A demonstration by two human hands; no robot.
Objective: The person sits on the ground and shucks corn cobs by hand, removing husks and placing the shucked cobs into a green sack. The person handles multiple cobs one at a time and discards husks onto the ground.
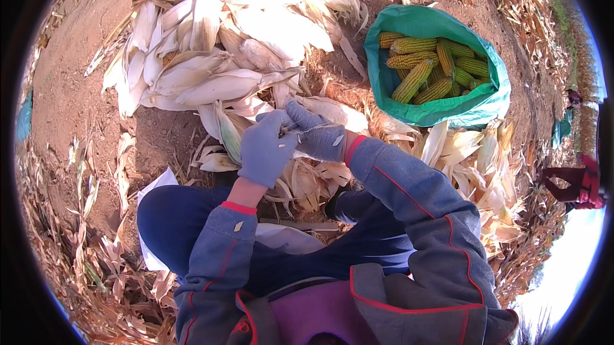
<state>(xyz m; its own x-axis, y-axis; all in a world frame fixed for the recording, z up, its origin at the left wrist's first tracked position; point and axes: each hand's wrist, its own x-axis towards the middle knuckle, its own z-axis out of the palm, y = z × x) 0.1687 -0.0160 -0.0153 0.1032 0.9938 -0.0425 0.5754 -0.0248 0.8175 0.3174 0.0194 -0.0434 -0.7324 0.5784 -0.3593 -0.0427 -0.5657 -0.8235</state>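
Note:
In front of my lap, my left hand (266,148) and my right hand (319,134), both in grey knitted gloves, meet with curled fingers. Between them is a pale, dry maize husk (301,154) with thin strands; the hands hide most of it, so whether an ear is inside cannot be told. Just beyond lies a large heap of unhusked maize ears (216,81), with yellow kernels showing through one husk. To the right, a green woven sack (439,117) stands with its mouth wide and holds several husked yellow maize cobs (415,81).
Stripped husks (484,167) lie right of my arm, below the sack. A white sheet or sack (163,182) shows beside my bent left knee. Dry stalks and leaves (105,268) litter the soil. At the far right rim is another person (578,179) in red clothing.

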